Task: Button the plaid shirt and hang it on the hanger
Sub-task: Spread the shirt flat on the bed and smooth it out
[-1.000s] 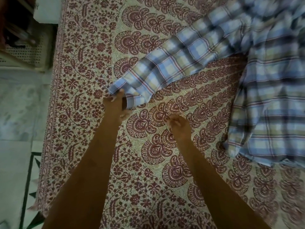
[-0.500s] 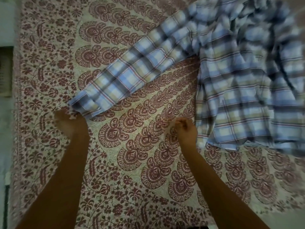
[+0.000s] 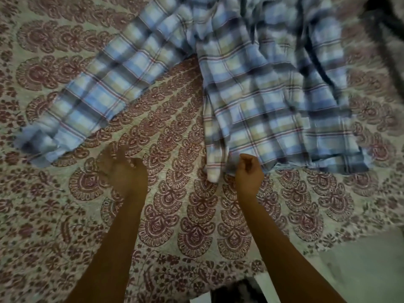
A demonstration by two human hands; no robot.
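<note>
Plaid shirt [image 3: 273, 95] spread on bedspread [image 3: 185, 215].
Right grip [image 3: 248, 173] curled at its hem, hold uncertain; left grip [image 3: 122, 169] relaxed, off the sleeve [image 3: 105, 88].

A bedspread [image 3: 192, 215] printed with maroon paisley and floral motifs on a pale ground is covering the whole surface, and the plaid shirt [image 3: 273, 101] is lying rumpled directly on it — one sleeve [image 3: 105, 92] stretching out toward the left.
</note>
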